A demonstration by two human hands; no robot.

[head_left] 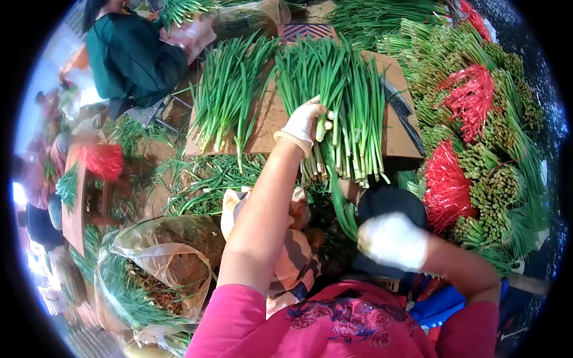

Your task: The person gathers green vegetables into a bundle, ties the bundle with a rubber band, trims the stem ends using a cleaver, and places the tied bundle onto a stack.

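My left hand [303,122], in a white glove, is closed round a few long green stalks with flat leaves, like green garlic, whose pale cut ends [325,126] stick out beside the fingers. Under it, piles of the same green stalks [358,113] lie on a board, their pale ends towards me. Another pile of stalks [230,89] is to the left. Lower right, my gloved right hand [394,241] is smeared by motion. A green leaf strip [343,206] runs up from its closed fingers towards the board's front edge.
A dark-handled knife [403,113] lies at the right end of the board [262,128]. Stacked bundles [495,197] with red plastic ties [447,185] fill the right side. Plastic bags [173,256] and scattered leaves cover the lower left. A person in dark green [134,56] sits at upper left.
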